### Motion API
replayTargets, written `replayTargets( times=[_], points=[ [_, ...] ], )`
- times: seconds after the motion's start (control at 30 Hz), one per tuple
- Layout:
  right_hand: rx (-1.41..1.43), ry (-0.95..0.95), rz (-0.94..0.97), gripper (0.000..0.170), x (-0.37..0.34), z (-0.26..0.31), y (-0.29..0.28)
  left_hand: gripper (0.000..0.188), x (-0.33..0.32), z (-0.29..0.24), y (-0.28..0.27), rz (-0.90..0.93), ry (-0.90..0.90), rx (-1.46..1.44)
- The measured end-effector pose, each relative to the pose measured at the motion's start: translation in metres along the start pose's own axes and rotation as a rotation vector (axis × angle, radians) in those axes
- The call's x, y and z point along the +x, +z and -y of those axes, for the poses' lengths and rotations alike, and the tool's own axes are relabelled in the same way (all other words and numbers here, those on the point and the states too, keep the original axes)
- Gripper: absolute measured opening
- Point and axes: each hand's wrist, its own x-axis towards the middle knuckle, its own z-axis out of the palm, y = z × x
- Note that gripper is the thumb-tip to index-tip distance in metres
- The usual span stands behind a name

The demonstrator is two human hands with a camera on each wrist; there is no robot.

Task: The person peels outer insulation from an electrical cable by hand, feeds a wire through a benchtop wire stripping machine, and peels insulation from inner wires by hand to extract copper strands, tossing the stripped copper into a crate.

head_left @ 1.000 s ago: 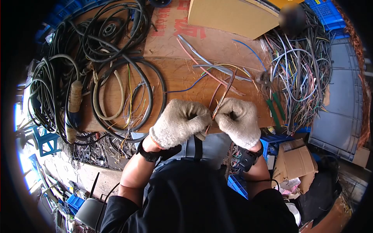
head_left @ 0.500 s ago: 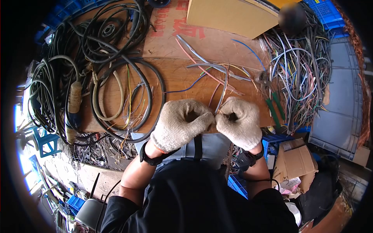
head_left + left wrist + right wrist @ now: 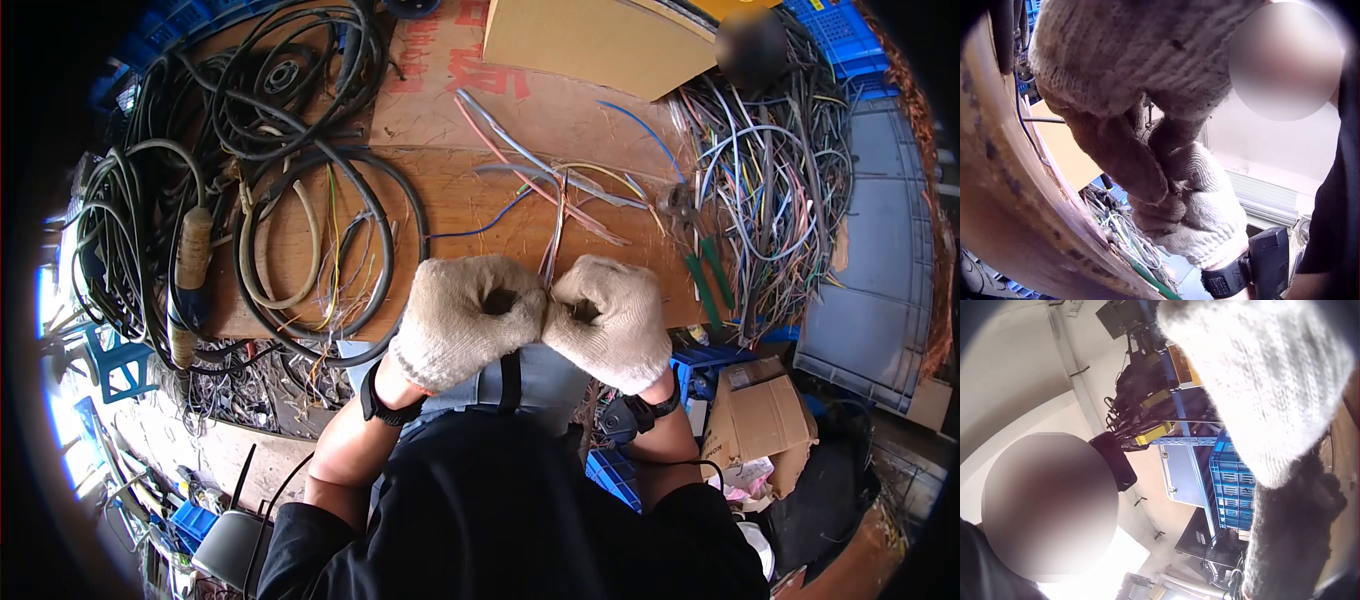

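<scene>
Both hands wear off-white knit gloves and meet over the near edge of the wooden table. My left hand (image 3: 468,315) curls its fingers with thumb against forefinger, pinching a thin wire (image 3: 553,245) with a coppery sheen. Right beside it, my right hand (image 3: 612,322) pinches at the same spot, its fingers also curled. From between the fingertips the wire runs up and away over the table; its lower end is hidden by the gloves. In the left wrist view the right glove (image 3: 1204,212) touches the left glove (image 3: 1129,56). The right wrist view shows mostly glove back.
Grey and pink wires (image 3: 510,150) lie crossed beyond the hands. Green-handled pliers (image 3: 716,278) lie at the right, beside a heap of stripped wires (image 3: 775,190). Thick black cable coils (image 3: 395,200) fill the left. A cardboard box (image 3: 755,425) stands below right.
The wire has swung from leaning right to nearly upright, and less of it shows above the gloves. The hands have closed together, covering the bare copper seen between them before.
</scene>
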Motion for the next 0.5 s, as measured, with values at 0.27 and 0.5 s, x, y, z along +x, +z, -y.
replayTargets(
  times=[0.27,0.5],
  points=[
    [0.17,0.154,0.011,0.006,-0.001,-0.005,0.004,0.018,0.008,0.015,0.003,0.036,-0.163,-0.322],
    [0.546,0.303,0.052,0.001,-0.007,-0.021,0.01,0.011,0.009,0.015,0.0,0.12,-0.256,-0.549]
  ],
)
